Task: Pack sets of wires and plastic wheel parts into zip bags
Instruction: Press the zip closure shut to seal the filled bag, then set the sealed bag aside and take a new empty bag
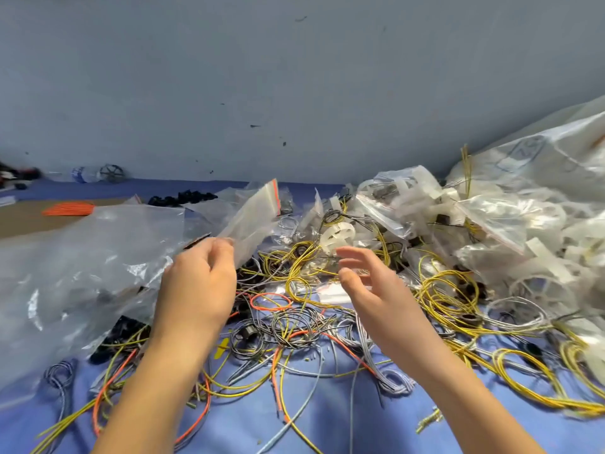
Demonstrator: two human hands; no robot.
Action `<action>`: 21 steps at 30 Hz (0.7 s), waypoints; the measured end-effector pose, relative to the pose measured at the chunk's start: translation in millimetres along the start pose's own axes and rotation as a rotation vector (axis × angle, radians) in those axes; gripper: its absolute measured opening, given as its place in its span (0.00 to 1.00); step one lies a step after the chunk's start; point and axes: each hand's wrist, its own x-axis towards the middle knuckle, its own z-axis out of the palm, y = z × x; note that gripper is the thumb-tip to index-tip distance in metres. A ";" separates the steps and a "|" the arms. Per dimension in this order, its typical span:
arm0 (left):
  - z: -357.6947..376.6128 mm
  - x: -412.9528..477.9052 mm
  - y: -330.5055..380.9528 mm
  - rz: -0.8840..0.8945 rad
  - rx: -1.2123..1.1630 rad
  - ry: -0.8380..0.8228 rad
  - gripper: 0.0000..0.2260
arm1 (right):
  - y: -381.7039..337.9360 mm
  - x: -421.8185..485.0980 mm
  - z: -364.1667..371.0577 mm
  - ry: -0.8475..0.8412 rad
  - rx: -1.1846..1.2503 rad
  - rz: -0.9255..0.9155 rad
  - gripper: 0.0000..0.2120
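Observation:
My left hand (199,280) pinches the lower end of a small clear zip bag (253,217) with a red strip at its top, held up over the table. My right hand (370,283) hovers beside it with fingers spread and holds nothing. Just beyond my right fingertips a white plastic wheel part (337,237) lies among yellow wires (301,257). Loose yellow, grey and orange wires (271,303) cover the blue tabletop (327,421) under both hands.
A large clear plastic bag (82,267) lies at the left over black parts. A heap of filled zip bags (491,224) with white wheels rises at the right. Black parts (181,198), an orange bundle (68,209) and a bottle (83,174) sit at the back by the wall.

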 end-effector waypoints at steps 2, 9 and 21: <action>6.9 -7.7 12.5 -0.116 -0.315 -0.038 0.11 | 1.1 -2.4 -10.1 -0.015 0.104 0.081 0.11; 18.3 -44.5 77.8 -0.358 -1.503 -0.262 0.11 | -1.0 -9.4 -39.0 -0.011 0.501 0.396 0.20; 86.0 -161.1 105.6 -0.819 -1.061 -0.856 0.20 | 49.0 -27.4 -122.4 0.429 0.527 0.443 0.11</action>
